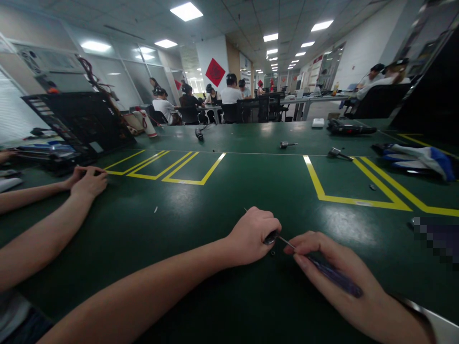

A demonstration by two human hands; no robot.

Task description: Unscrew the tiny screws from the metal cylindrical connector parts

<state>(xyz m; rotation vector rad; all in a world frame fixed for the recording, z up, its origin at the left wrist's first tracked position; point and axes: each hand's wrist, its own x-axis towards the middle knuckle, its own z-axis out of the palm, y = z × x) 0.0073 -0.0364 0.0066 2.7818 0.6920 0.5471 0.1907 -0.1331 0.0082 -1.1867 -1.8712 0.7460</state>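
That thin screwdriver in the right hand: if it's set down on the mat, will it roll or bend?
The screwdriver looks slim and round-handled, so it would probably roll on the flat green mat. Its thin metal shaft seems stiff, likely light. The right hand pinches it near the tip.

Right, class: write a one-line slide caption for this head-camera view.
Left hand grips a small metal part while right hand holds a purple screwdriver against it on the green table.

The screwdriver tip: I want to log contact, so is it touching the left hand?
Touching: in the head view the screwdriver shaft runs from the right hand into the left hand fingers.
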